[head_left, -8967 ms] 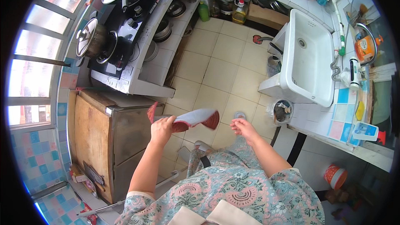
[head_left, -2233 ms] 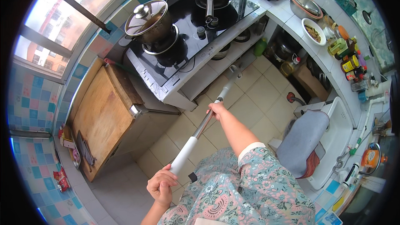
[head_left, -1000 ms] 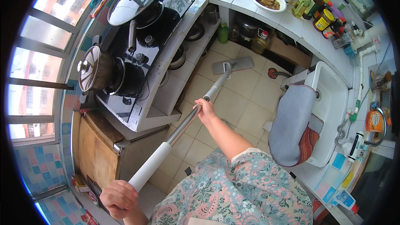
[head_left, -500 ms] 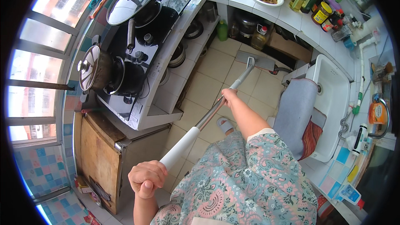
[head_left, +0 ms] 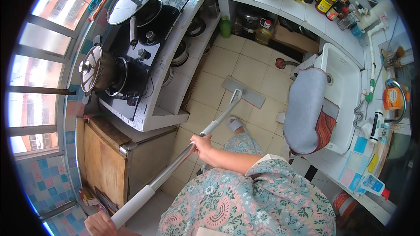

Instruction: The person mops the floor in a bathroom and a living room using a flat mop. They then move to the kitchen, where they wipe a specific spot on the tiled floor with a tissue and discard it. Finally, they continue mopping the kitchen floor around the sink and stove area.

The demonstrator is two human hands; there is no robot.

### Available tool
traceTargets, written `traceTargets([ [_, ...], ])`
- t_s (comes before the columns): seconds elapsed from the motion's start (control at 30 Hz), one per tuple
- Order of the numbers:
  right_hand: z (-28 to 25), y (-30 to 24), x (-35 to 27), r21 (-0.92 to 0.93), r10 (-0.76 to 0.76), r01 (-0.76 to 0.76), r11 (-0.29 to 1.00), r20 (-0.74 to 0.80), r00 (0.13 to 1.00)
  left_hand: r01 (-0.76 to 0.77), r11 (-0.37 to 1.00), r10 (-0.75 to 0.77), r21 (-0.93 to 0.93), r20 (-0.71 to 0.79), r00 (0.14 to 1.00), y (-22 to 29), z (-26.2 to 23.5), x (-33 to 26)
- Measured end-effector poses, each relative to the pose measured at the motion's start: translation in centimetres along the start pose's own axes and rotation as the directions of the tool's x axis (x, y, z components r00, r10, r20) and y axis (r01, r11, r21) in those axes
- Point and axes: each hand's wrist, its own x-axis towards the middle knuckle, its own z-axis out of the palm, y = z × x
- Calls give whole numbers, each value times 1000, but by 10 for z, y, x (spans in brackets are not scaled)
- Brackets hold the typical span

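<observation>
A flat mop (head_left: 175, 161) with a white and silver pole slants across the view from lower left to the middle. My left hand (head_left: 100, 223) is closed round the end of its white grip, low at the left. Further along the pole my right hand (head_left: 201, 144) wraps the metal part just below the white collar. The grey rectangular mop head (head_left: 243, 92) lies flat on the beige floor tiles (head_left: 223, 61), beyond my slippered foot (head_left: 234, 124).
At left stand the stove (head_left: 144, 61) with lidded pans and a wooden-fronted cabinet (head_left: 101, 166). To the right is a white sink (head_left: 350, 91) with a grey mat (head_left: 304, 109) over its edge. Under the far counter are an oil bottle (head_left: 264, 32), a green bottle (head_left: 225, 27) and a red-ended drain hose (head_left: 281, 63).
The mop has been pulled back toward me and left, away from the far counter and hose. Both hands moved down and left with the pole, still gripping it.
</observation>
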Motion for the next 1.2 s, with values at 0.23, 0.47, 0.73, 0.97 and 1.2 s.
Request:
traceTargets([
  [0.23, -124, -124, 84, -38, -267, 264, 964, -139, 954, 101, 993, -106, -54, -101, 989, -142, 37, 33],
  [0.47, -178, -131, 72, -73, -210, 206, 976, -51, 976, 178, 984, -178, 12, 118, 977, -143, 85, 21],
  [0.73, -133, 37, 16, -108, 0, 11, 994, 109, 994, 96, 990, -112, 98, 172, 979, -23, 79, -68],
  [0.97, -65, 132, -79, 60, 176, -192, 980, 202, 964, 51, 985, -85, 167, 200, 976, 78, 49, -105],
  [1.2, -89, 111, -50, 288, 75, -99, 952, 92, 993, -100, 992, 95, -74, -68, 993, 36, 45, -130],
])
